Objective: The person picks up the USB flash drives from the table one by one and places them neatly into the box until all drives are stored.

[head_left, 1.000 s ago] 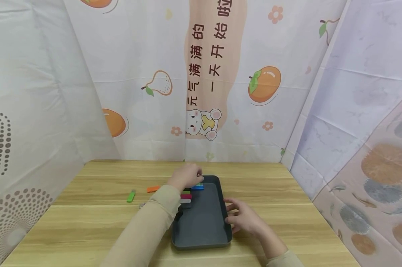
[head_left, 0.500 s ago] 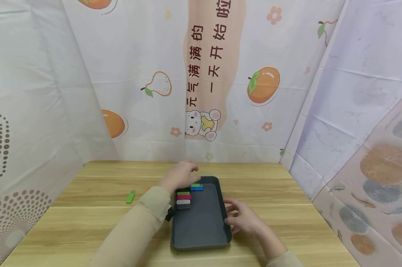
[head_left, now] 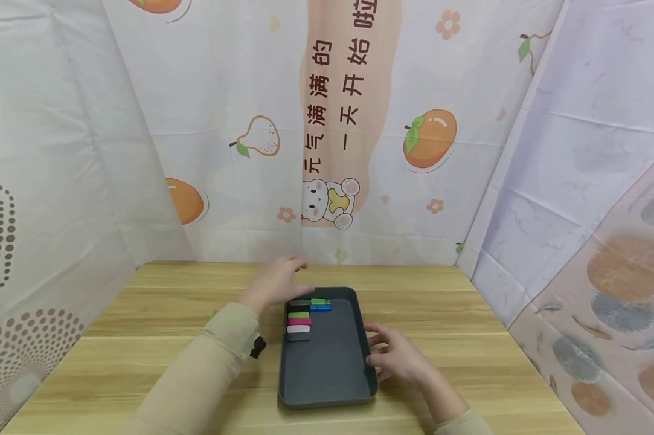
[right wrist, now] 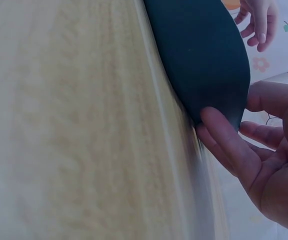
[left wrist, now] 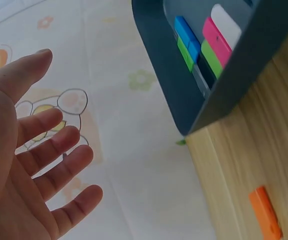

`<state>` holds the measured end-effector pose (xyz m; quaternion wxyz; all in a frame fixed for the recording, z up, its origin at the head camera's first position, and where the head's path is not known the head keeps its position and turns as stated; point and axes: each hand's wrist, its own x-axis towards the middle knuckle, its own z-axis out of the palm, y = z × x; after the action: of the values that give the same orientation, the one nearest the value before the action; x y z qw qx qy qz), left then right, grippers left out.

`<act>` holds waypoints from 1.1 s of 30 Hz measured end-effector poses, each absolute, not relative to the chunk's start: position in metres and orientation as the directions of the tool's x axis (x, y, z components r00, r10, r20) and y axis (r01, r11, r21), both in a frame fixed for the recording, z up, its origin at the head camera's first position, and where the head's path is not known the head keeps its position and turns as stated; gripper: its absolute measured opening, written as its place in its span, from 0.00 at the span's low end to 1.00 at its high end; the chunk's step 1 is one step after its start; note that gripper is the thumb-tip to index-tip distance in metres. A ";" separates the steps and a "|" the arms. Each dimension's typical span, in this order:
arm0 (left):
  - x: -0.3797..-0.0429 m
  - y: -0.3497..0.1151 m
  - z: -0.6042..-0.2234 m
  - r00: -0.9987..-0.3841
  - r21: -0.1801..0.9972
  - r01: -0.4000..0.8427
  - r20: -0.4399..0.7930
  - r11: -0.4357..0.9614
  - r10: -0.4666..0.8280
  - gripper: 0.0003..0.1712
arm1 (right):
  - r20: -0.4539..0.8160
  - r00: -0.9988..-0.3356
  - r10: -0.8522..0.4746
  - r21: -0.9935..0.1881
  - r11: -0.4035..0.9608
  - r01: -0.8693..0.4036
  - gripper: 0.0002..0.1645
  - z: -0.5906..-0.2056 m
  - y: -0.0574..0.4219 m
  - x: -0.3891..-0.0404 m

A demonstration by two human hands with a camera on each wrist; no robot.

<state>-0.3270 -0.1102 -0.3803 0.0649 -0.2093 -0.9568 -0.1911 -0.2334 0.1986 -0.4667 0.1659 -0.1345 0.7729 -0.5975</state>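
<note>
A dark grey rectangular tray [head_left: 332, 368] stands on the table. Along its far left part lie several small coloured sticks resembling USB flash drives: a blue one [head_left: 320, 307], a pink one [head_left: 299, 321] and a white one [head_left: 298, 329] among them, plus green and dark ones. My left hand [head_left: 272, 284] hovers just beyond the tray's far left corner, fingers spread and palm bare in the left wrist view. Against the tray's right outer wall rest the extended fingertips of my right hand [head_left: 397, 353].
An orange stick [left wrist: 265, 212] lies on the wooden table [head_left: 457, 338] left of the tray, hidden by my arm in the head view. The tip of a green stick [head_left: 214, 314] peeks out beside my left sleeve. Printed cloth [head_left: 240, 72] hangs behind the table.
My left hand has drawn away leftward from over the tray, uncovering the green and blue sticks at its far side. My right hand has stayed at the tray's right wall.
</note>
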 end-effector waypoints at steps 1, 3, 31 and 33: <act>-0.327 -0.113 -0.380 -0.906 0.342 0.421 0.203 0.840 0.371 0.33 | -0.096 -0.909 -0.406 -0.968 0.250 -0.010 0.45 -0.467 0.199 -0.233; -0.326 -0.117 -0.378 -0.908 0.345 0.416 0.205 0.841 0.365 0.34 | -0.096 -0.909 -0.406 -0.968 0.252 -0.011 0.45 -0.467 0.199 -0.234; -0.322 -0.194 -0.380 -0.936 0.326 0.343 0.199 0.881 0.291 0.47 | -0.099 -0.907 -0.409 -0.965 0.262 -0.013 0.45 -0.466 0.199 -0.233; -0.321 -0.199 -0.380 -0.938 0.318 0.334 0.202 0.887 0.281 0.47 | -0.099 -0.908 -0.408 -0.965 0.263 -0.013 0.45 -0.466 0.199 -0.233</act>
<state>-0.3210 -0.1995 -0.3799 0.0755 -0.1587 -0.9685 -0.1764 -0.2330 0.1985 -0.4661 0.1670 -0.1353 0.7768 -0.5919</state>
